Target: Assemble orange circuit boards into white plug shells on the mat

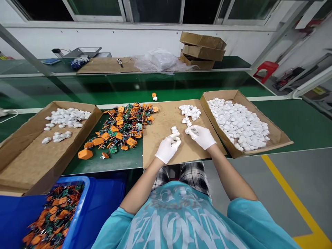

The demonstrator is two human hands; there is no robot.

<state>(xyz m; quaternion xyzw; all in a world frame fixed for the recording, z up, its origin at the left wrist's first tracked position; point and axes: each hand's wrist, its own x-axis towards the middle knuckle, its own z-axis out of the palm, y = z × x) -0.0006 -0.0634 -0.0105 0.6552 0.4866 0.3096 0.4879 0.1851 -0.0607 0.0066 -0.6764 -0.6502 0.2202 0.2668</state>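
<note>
Landmark: flat brown cardboard sheet point(153, 138). The person's white-gloved left hand point(168, 148) is over its near middle, fingers curled beside small, rounded white pieces point(174, 130) on it — grip cannot be told. White-gloved right hand point(201, 136) over its right half, fingers narrowed — contents unclear. Left of sheet: orange-and-green circuit-board pile point(119, 128). Right: shallow brown cardboard tray point(279, 138) of white pieces.

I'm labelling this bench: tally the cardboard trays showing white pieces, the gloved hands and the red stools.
Cardboard trays showing white pieces: 2
White-gloved hands: 2
Red stool: 1
Total: 5
</note>
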